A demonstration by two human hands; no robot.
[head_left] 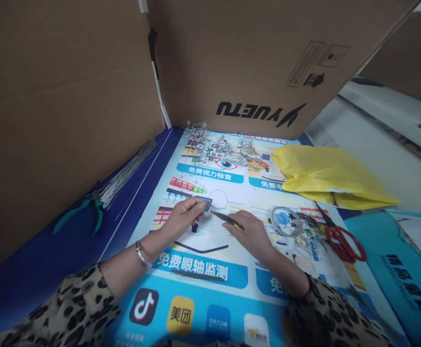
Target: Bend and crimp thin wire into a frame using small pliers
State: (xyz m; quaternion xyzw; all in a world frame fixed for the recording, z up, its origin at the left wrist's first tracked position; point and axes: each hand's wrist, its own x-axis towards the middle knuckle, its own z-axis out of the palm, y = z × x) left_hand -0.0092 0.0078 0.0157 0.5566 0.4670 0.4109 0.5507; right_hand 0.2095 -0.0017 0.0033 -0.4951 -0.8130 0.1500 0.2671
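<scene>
My left hand (192, 212) is closed in a pinch over the printed sheet. A thin wire loop (219, 198) shows just beyond its fingertips, but what sits between them is too small to make out. My right hand (251, 236) grips a small pointed tool (228, 220) with a dark tip and a yellow-and-black handle; whether it is pliers or snips cannot be told. The tool's tip points left and comes close to the left fingertips. Both hands are above the middle of the printed sheet (210, 301).
Teal-handled pliers (96, 212) and a bundle of thin wires (127, 173) lie left. Wire pieces (221, 149) cluster at the back. To the right are a tape roll (285, 221), red scissors (344, 243) and a yellow bag (326, 173). Cardboard walls (232, 62) stand behind.
</scene>
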